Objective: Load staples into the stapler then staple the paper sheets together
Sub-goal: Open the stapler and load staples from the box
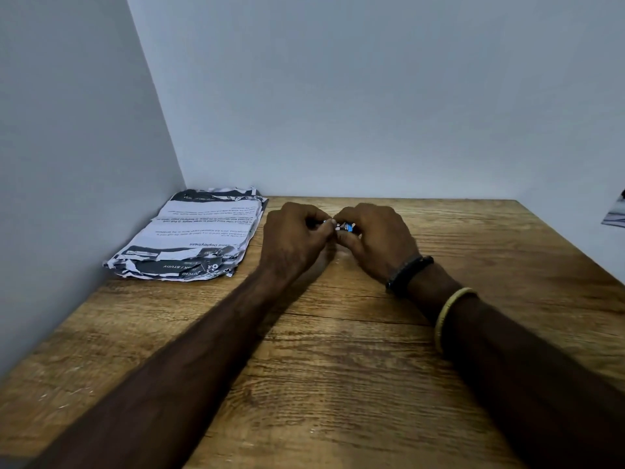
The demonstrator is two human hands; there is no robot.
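Noted: brown wooden table (338, 367), heavy grain, pale scuffs toward near left. Pushed into corner of two plain grey-white walls, left wall (67, 130) and back wall (372, 96). Far right edge: dark-and-white printed scrap (615, 211), cropped, unidentifiable.

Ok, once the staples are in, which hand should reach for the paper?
Left. The paper stack lies far left on the table, right beside the left hand. Both hands pinch the stapler now, but the right hand would have to cross over.
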